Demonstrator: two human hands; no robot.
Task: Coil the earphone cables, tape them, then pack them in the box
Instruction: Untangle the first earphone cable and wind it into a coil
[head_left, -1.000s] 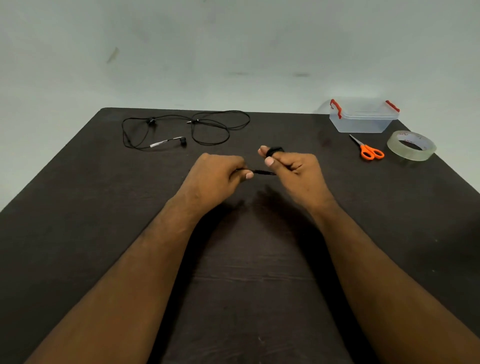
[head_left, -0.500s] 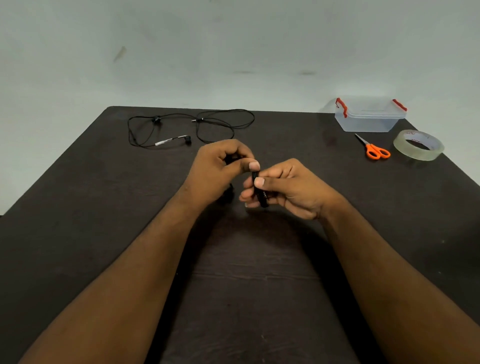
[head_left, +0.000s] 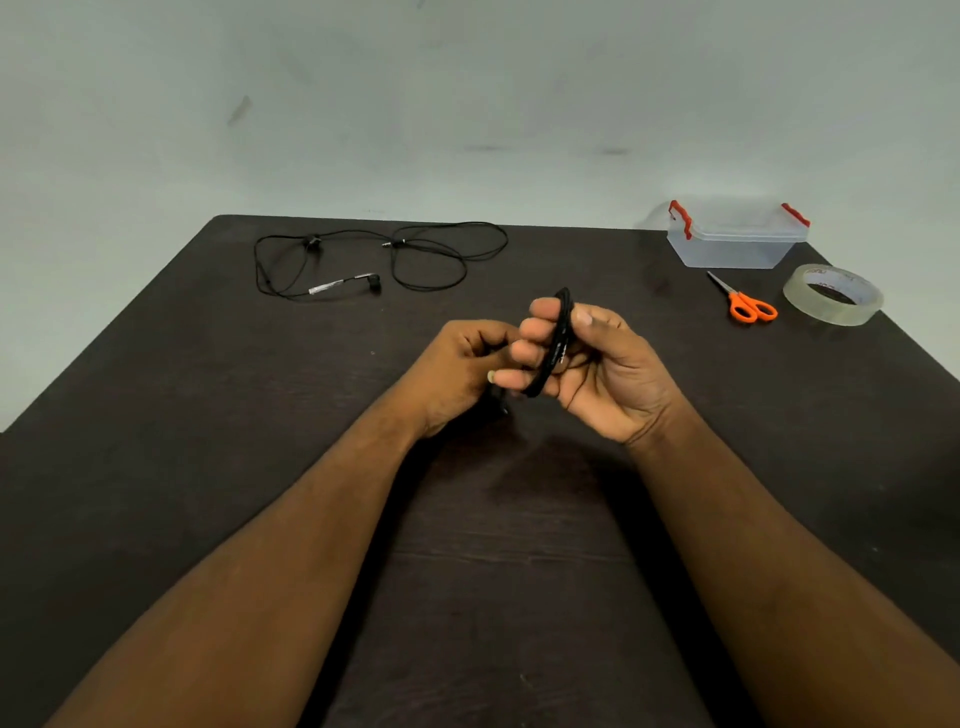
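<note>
- My right hand (head_left: 587, 364) grips a coiled black earphone cable (head_left: 557, 340) above the surface (head_left: 156, 467).
- My left hand (head_left: 462, 371), fingers curled, pinches the cable's loose end beside it.
- Beyond my right hand: box (head_left: 735, 244), scissors (head_left: 748, 304), tape roll (head_left: 834, 293).

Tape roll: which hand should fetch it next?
Left. The right hand holds the cable coil wound on its fingers, so it's occupied. The tape roll sits far right, a cross-body reach for the left hand, which grips only the cable tail.

Orange scissors (head_left: 748, 304) lie on dark table (head_left: 156, 415).
</note>
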